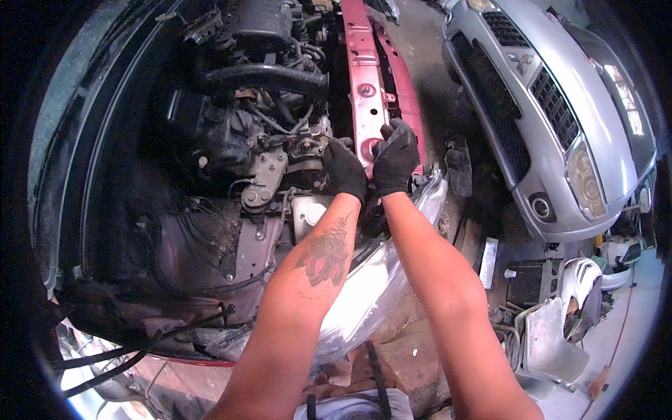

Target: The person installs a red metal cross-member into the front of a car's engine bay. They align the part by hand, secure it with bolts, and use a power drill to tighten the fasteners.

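The red crossmember (pixel 365 84) of the open engine bay runs with its long axis from about 12 o'clock at the top edge down toward the centre of the view, a flat stamped metal strip with a round hole and bolt heads along it. Its lower end points at 6 o'clock and stops where both gloved hands meet it, just above the middle of the view.

The right hand (pixel 396 157) in a black glove sits at the 3 o'clock side of that lower end, fingers (pixel 402 133) curled closed over the strip's edge and gripping it. The left hand (pixel 344 168), also in a black glove, is at the 9 o'clock side, touching the strip's inner edge; its fingers are bent and closed against the metal (whether they wrap a small part there I cannot tell).

Below the hands, toward 6 o'clock, lies the clear headlight lens (pixel 378 280), partly under both forearms. At 9 o'clock from the hands is the engine (pixel 266 154), with a thick black intake hose (pixel 266 77) toward 11 o'clock. Off at 2 o'clock, well apart, stands a silver car (pixel 553 119) with its grille facing the bay. Loose body parts (pixel 553 336) lie on the floor at 4 o'clock.
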Available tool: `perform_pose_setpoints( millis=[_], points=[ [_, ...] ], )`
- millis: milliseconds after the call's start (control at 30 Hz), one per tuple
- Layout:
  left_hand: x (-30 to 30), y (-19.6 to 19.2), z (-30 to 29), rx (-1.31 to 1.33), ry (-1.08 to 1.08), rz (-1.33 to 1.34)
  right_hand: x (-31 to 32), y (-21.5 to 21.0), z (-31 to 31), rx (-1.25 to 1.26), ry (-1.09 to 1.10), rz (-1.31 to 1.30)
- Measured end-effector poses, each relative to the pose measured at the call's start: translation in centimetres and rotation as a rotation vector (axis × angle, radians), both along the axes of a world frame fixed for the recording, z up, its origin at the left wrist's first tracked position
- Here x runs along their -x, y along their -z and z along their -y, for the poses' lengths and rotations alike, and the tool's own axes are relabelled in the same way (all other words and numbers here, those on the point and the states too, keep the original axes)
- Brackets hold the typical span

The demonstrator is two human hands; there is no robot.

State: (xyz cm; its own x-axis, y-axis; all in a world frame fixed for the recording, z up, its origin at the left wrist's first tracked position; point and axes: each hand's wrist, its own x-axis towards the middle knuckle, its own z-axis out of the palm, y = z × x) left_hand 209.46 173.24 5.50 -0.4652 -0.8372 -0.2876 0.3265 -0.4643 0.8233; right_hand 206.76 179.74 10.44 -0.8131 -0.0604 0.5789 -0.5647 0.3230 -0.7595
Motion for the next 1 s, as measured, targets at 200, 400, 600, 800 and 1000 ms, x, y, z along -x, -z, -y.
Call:
perform_pose_setpoints(
  millis=[200,400,600,800,1000],
  points=[
    [-0.6,0.7,1.1,0.44,-0.053,0.26,-0.2,-0.2,1.2,-0.081,0.013,-0.116],
    [-3.5,-2.0,3.8,0.455,0.166,0.058,0.2,0.2,1.4,-0.079,0.061,-0.124],
    [-8.0,-6.6,5.6,0.968,0.447,0.126,0.3,0.2,1.0,-0.114,0.117,-0.121],
    [-10.0,-7.6,5.4,0.943,0.661,0.215,-1.3,-1.8,1.0,-0.109,-0.043,0.161],
    [-9.9,-8.9,5.5,1.169,0.729,0.245,-0.8,-1.7,0.5,-0.178,0.02,0.08]
  ],
)
